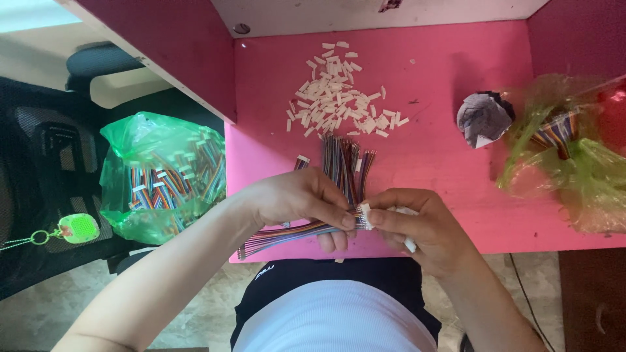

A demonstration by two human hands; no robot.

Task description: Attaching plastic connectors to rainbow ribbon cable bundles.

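A pink table (456,163) fills the view, its right edge cut off by the frame. A green plastic bag (160,176) of multicoloured wire sets hangs at its left side, contents blurred behind the film. Another crumpled green bag (574,163) lies at the right, partly out of frame. A heap of small white connectors (336,98) sits at the table's far side, with loose wire bundles (345,163) below it. The left hand (297,199) pinches a flat ribbon of coloured wires (293,233) near its end. The right hand (420,228) clamps thumb and forefinger on a white connector (364,215), probably meeting the wire tips; the joint is hidden by fingers.
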